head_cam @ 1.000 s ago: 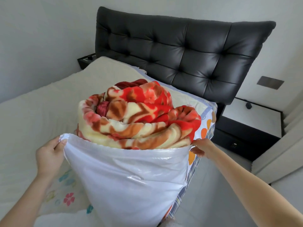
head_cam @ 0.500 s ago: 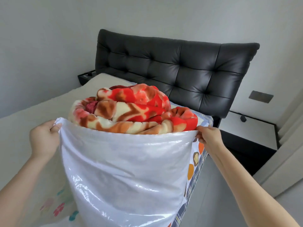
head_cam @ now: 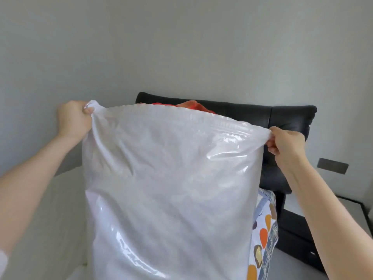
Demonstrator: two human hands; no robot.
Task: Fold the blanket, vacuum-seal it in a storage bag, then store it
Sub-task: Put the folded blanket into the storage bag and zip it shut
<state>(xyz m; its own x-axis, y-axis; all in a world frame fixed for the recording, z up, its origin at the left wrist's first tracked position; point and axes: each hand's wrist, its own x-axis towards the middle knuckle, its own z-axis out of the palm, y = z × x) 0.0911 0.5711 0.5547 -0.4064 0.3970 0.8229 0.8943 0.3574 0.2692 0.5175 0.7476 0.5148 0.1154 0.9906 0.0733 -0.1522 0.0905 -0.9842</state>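
A large white translucent storage bag (head_cam: 171,188) stands upright in front of me and fills the middle of the view. My left hand (head_cam: 73,118) grips its top left corner. My right hand (head_cam: 286,144) pinches its top right corner, a little lower. Only a strip of the red and orange blanket (head_cam: 189,105) peeks over the bag's upper rim; the rest is hidden inside.
Behind the bag stands the black padded headboard (head_cam: 282,118). A pillow with orange and brown spots (head_cam: 264,229) lies at the bag's right side. A dark bedside cabinet (head_cam: 298,239) is at the lower right. The pale mattress (head_cam: 60,199) lies to the left.
Both hands have pulled the bag's rim upward, so the blanket that stuck out above it is now almost wholly covered. The view has tilted up toward the wall.
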